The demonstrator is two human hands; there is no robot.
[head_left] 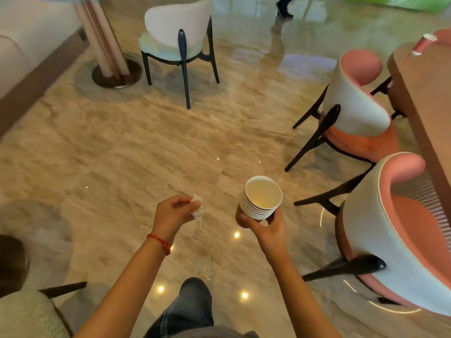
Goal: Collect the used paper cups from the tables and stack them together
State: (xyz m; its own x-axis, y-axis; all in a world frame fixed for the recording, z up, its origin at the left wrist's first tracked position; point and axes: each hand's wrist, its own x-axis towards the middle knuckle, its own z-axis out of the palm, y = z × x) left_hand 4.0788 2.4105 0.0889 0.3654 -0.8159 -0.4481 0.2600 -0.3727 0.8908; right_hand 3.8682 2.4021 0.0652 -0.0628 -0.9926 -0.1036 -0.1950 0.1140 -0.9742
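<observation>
A stack of several nested white paper cups (261,200) is held upright in my right hand (264,226), gripped from below, over the marble floor. The top cup looks empty with a light stain inside. My left hand (174,214), with a red string on the wrist, is closed on a crumpled white tissue (197,207). Far right, a red paper cup (423,44) lies tipped on its side on a brown table (419,76).
Two pink-and-white chairs (356,111) (400,235) stand along the table on the right. A white chair (178,40) and a table pedestal (109,57) are ahead left. Another chair (26,311) is at bottom left. A person's legs (284,6) walk at the far top.
</observation>
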